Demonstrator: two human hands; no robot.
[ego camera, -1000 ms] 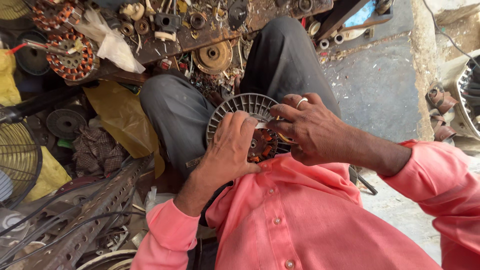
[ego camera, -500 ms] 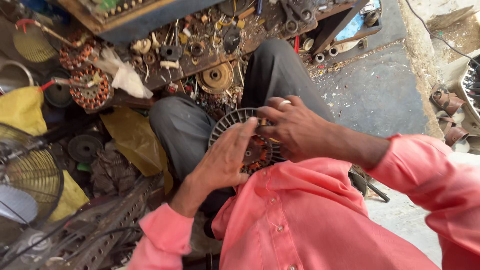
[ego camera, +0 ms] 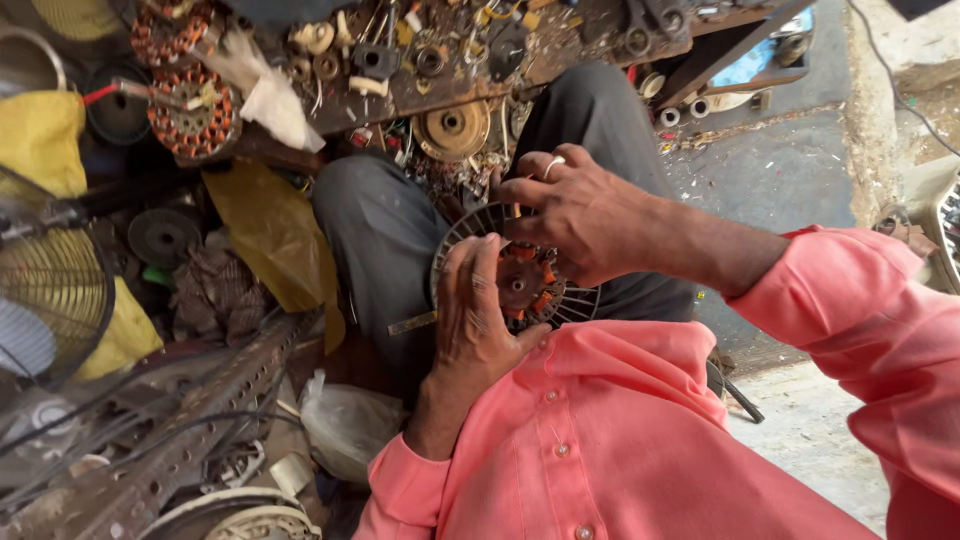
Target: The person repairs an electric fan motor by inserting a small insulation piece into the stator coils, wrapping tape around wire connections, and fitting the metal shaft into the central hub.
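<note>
A round fan motor [ego camera: 520, 282] with a ribbed grey housing and copper-wound stator rests on my lap, over grey trousers. My left hand [ego camera: 478, 320] wraps the motor's left rim and grips it. My right hand [ego camera: 575, 215], with a ring on one finger, lies over the top of the motor, fingers curled on its upper edge. My pink shirt hides the motor's lower part. A thin metal strip [ego camera: 412, 323] pokes out left of my left hand.
A cluttered low bench [ego camera: 430, 60] with bearings, pulleys and small parts stands ahead. Copper-wound stators [ego camera: 190, 110] lie at the upper left. A wire fan guard [ego camera: 50, 290] is at the left, perforated metal rails [ego camera: 170, 440] at the lower left, concrete floor [ego camera: 780, 170] to the right.
The view has shifted so the motor and hands sit a little lower and more central. My right hand has slid further over the motor's top; my left hand keeps its grip.
</note>
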